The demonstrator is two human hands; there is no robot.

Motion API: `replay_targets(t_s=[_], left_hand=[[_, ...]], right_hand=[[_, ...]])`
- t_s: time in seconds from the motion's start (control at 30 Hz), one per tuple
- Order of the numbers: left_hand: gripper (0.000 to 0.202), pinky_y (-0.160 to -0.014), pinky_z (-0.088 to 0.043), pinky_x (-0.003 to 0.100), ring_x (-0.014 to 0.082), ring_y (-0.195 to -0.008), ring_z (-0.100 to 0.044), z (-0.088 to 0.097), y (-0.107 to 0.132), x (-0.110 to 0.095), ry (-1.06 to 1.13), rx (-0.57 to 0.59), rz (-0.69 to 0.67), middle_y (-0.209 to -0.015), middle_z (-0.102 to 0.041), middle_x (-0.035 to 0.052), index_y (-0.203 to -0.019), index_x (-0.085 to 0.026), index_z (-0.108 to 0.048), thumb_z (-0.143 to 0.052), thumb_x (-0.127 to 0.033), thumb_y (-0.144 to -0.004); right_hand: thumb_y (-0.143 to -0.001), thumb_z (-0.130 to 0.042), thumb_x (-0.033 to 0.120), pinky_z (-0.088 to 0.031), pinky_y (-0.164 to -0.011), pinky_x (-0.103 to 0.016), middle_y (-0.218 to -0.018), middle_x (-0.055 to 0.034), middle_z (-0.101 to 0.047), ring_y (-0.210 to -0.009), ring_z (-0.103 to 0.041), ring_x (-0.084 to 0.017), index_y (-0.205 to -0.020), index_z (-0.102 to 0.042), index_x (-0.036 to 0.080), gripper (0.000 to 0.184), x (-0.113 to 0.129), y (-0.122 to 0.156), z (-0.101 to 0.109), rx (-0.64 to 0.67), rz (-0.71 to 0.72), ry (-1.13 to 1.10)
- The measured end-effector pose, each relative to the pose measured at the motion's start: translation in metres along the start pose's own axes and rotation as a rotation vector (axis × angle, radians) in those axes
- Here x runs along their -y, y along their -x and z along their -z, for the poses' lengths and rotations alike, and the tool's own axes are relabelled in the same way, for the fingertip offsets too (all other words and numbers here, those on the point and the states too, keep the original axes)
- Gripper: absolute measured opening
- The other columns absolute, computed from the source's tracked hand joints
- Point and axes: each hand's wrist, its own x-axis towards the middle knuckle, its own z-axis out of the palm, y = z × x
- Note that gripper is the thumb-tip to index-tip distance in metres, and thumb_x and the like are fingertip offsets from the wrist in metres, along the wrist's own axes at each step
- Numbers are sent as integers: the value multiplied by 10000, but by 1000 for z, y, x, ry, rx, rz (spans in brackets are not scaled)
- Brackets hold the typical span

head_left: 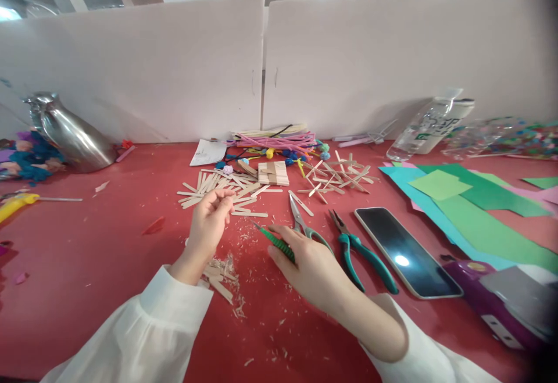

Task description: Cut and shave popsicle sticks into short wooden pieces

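Observation:
My left hand [209, 223] hovers over the near edge of a scatter of flat wooden craft sticks [218, 188] on the red table [104, 255], its fingers curled and pinched at the stick tips. My right hand [307, 264] rests on the table, closed round a small green-handled knife [274, 242] whose blade points left. Wood shavings and cut stick pieces [220, 278] lie between my wrists. Grey-handled scissors [300, 220] lie just beyond my right hand.
Teal-handled pliers [361, 255] and a phone [405, 249] lie to the right, then coloured paper sheets [471, 203] and a purple device [501, 296]. Pipe cleaners [279, 142], glued stick crosses [335, 176], a plastic bottle [425, 127] and a metal jug [70, 133] stand before white partitions [174, 69].

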Motion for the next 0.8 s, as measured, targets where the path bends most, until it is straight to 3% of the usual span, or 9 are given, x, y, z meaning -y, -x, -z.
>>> replay_targets(t_s=[0.13, 0.2, 0.3, 0.4, 0.53, 0.67, 0.73, 0.8], left_hand=[[160, -482, -316, 182, 47, -455, -401, -6, 6, -5, 99, 94, 94, -561, -512, -49, -731, -149, -554, -618, -280, -664], [151, -482, -310, 181, 45, -458, -396, -8, 8, -7, 108, 124, 126, -547, -495, -51, -717, -142, -565, -619, -266, -649], [142, -449, -262, 179, 38, -436, -345, -8, 10, -12, 141, 152, 173, -512, -428, -72, -745, -140, -569, -596, -239, -647], [191, -442, -238, 177, 38, -431, -314, -8, 13, -17, 188, 198, 200, -502, -390, -93, -818, -164, -538, -594, -203, -640], [179, -482, -283, 177, 44, -475, -374, -6, 18, -20, 187, 370, 203, -546, -462, -76, -785, -169, -523, -624, -191, -640], [137, -500, -299, 184, 41, -492, -391, -5, 20, -16, 165, 532, 214, -572, -481, -51, -722, -139, -578, -626, -263, -686], [207, -475, -281, 185, 40, -477, -385, -6, 21, -14, 127, 599, 235, -573, -483, -38, -735, -123, -613, -581, -328, -744], [284, -441, -258, 184, 35, -441, -373, -7, 22, -12, 69, 659, 249, -554, -477, -36, -725, -118, -616, -527, -380, -789]], right_hand=[[-860, -400, 311, -480, -665, -364, -954, -141, -670, -885, -624, -286, -1038, -610, 138, 325, -12, -4, 13, -131, 6, 205], [-854, -411, 300, -479, -679, -378, -996, -142, -660, -915, -615, -293, -1013, -627, 154, 305, -25, -2, 27, -179, -80, 358], [-842, -440, 370, -482, -626, -367, -1019, -128, -650, -914, -618, -310, -1020, -616, 172, 319, -46, 12, 42, -113, -282, 518], [-805, -474, 479, -486, -629, -384, -1146, -150, -602, -956, -600, -338, -1165, -541, 152, 491, -62, 34, 38, -44, -362, 569], [-799, -418, 552, -477, -735, -415, -1222, -158, -552, -1060, -539, -349, -1239, -477, 123, 616, -75, 52, 21, -45, -402, 490], [-715, -502, 457, -420, -842, -464, -1142, -164, -592, -1052, -514, -372, -1236, -492, 98, 633, -84, 55, 18, -107, -462, 341], [-641, -552, 385, -404, -865, -460, -1107, -165, -602, -1033, -519, -357, -1195, -526, 97, 625, -82, 62, 19, -195, -517, 143], [-620, -578, 371, -424, -840, -422, -1082, -138, -613, -961, -558, -306, -1168, -544, 136, 597, -72, 75, 20, -291, -568, -251]])
